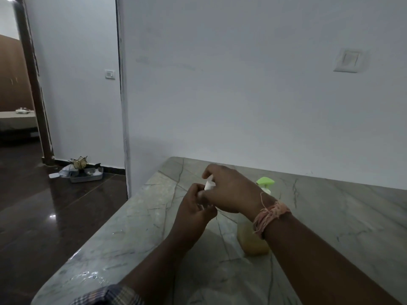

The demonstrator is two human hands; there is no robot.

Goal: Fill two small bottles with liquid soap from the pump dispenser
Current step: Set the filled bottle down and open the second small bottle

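Small white bottle (208, 185), above table (330, 208) centre: pinched in left hand (193, 213) grip, right hand (229, 190) closed over its top; pump (265, 183) at 3 o'clock; keep bottle upright, twist cap gently, avoid spills

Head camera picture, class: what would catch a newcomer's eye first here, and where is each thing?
First, the two hands meeting above the middle of the marble counter: the left hand and right hand close together around a small white bottle. Just behind the right wrist stands the soap dispenser, yellowish with a bright green pump top. A frayed orange thread band circles that wrist.
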